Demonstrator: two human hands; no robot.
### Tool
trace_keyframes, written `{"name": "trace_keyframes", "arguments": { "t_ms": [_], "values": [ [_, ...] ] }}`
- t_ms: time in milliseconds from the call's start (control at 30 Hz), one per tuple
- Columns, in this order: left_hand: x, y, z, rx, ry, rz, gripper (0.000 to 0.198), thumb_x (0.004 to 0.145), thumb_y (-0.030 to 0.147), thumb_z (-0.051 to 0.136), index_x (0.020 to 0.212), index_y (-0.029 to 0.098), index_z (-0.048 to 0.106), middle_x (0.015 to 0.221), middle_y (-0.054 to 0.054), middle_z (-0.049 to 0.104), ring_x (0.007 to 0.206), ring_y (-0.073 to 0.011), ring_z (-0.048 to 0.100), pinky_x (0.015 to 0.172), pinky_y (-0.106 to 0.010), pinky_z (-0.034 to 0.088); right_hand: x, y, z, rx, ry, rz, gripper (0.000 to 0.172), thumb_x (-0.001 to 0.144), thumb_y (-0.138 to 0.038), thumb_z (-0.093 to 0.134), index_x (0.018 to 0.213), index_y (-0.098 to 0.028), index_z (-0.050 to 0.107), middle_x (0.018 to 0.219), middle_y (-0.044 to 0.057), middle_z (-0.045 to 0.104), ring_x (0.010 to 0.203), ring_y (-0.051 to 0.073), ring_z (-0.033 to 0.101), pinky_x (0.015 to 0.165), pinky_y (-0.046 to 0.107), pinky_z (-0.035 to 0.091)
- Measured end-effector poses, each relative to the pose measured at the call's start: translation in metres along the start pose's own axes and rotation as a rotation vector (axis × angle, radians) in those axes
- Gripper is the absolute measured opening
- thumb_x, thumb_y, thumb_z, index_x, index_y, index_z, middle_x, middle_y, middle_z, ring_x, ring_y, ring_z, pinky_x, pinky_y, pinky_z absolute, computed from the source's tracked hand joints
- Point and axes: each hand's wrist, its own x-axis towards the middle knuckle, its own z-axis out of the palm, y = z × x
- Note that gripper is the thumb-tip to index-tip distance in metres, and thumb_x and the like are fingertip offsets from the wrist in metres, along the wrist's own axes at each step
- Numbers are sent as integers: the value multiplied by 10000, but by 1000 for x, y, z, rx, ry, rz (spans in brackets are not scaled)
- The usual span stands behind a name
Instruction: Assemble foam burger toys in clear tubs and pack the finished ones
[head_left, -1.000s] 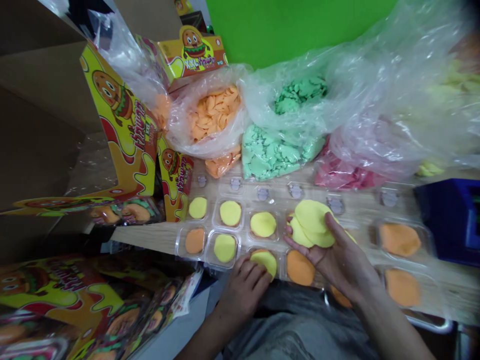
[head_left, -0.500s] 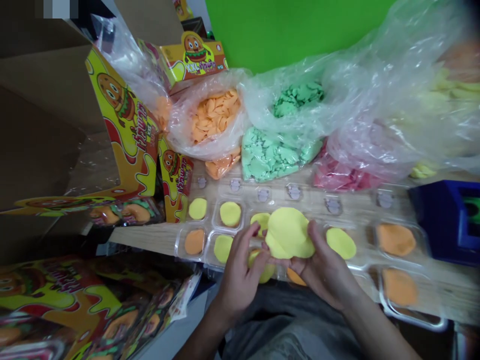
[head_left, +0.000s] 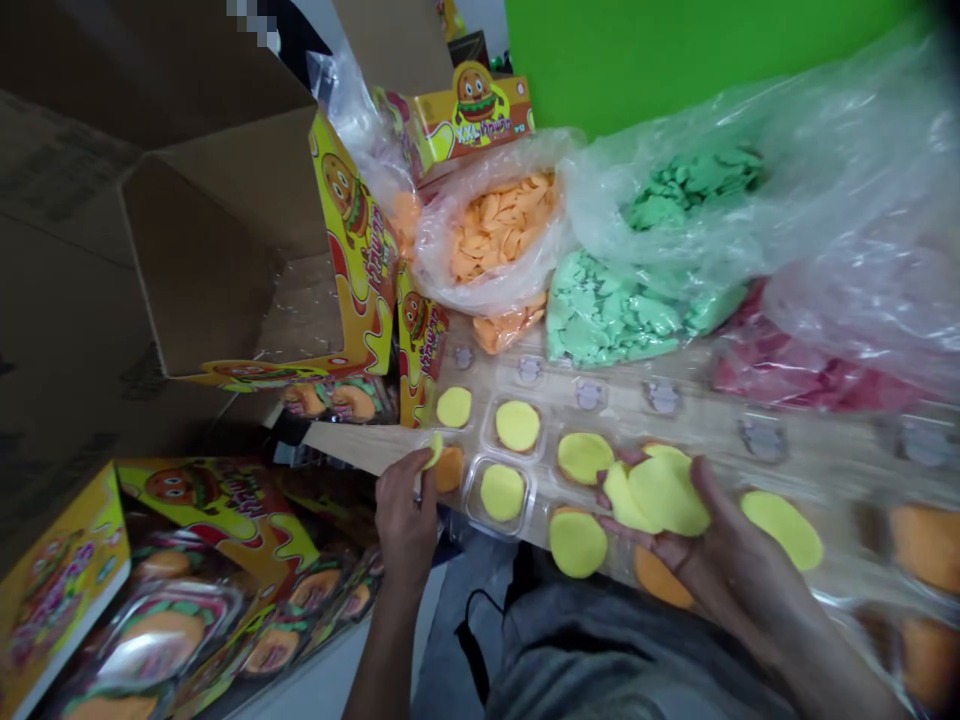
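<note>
Hands: left hand [head_left: 403, 522] pinching a thin yellow dough disc [head_left: 433, 450] between its fingers; right hand [head_left: 724, 565] palm-up, half-open, cradling a stack of yellow discs [head_left: 658, 495] just above a clear plastic tray [head_left: 469, 492] of yellow and orange discs.

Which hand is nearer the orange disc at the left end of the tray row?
Left. The left hand is just beside the orange disc, on its left, pinching a small yellow piece. The right hand is far off to the right, holding yellow discs.
</note>
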Motion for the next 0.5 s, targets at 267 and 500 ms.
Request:
{"name": "trace_keyframes", "arguments": {
  "t_ms": [267, 500],
  "values": [
    [-19, -24, 1, 110, -263, 181, 212, 830, 232, 485, 1009, 191, 591, 1062, -84, 635, 1032, -216, 539, 974, -441, 330, 2, -4, 5, -13, -12, -36, 241, 805, -366, 554, 983, -214, 612, 1092, 80, 650, 873, 267, 657, 726, 427, 556],
    [-7, 46, 13, -147, -219, 149, 237, 868, 187, 411, 1063, 193, 546, 1113, -103, 560, 1096, -203, 469, 958, -415, 352, -4, 4, 14, 50, -245, 53, 369, 832, -504, 440, 970, -230, 645, 1101, 62, 649, 951, 264, 625, 819, 486, 483]
  ]
}}
